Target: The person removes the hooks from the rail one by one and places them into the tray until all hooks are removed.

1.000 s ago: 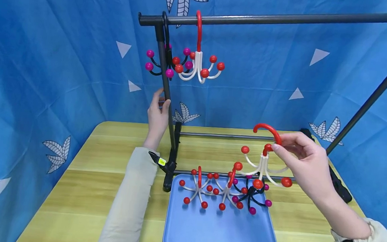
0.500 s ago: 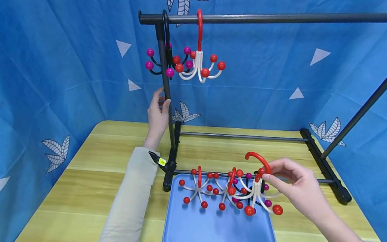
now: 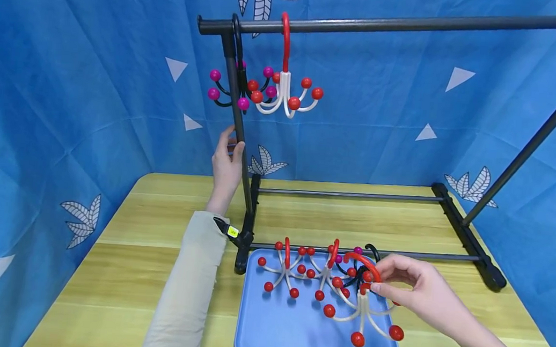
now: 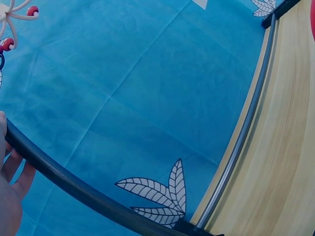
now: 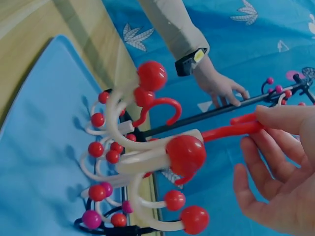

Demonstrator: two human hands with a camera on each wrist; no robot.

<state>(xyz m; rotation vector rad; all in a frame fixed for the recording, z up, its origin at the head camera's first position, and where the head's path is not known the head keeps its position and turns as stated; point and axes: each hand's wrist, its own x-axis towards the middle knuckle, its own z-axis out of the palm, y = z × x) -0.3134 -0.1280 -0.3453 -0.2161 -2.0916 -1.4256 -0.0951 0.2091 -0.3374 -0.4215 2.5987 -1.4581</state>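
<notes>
My right hand [image 3: 417, 291] pinches the red hook of a white multi-arm hanging hook [image 3: 362, 308] tipped with red balls. It is held above the right side of the blue tray [image 3: 285, 343]; the right wrist view shows thumb and fingers on the red stem [image 5: 231, 132]. On the tray sit two more red-and-white hooks [image 3: 285, 271] and a black hook with magenta balls, partly hidden. My left hand [image 3: 226, 170] holds the left post [image 3: 244, 176] of a dark metal rack, thumb in front. From its top rail [image 3: 390, 26] hang a red-and-white hook [image 3: 284, 85] and a black one [image 3: 239, 42].
The rack's right foot [image 3: 476, 246] and lower bars [image 3: 344, 195] stand on the wooden table [image 3: 158, 229], behind the tray. Its slanted right post [image 3: 531, 145] rises at the right. A blue patterned cloth [image 3: 359, 120] encloses the back and sides.
My right hand has come down and slightly left, bringing the red-and-white hook from above the rack's front lower bar to over the tray. The left hand stays on the post.
</notes>
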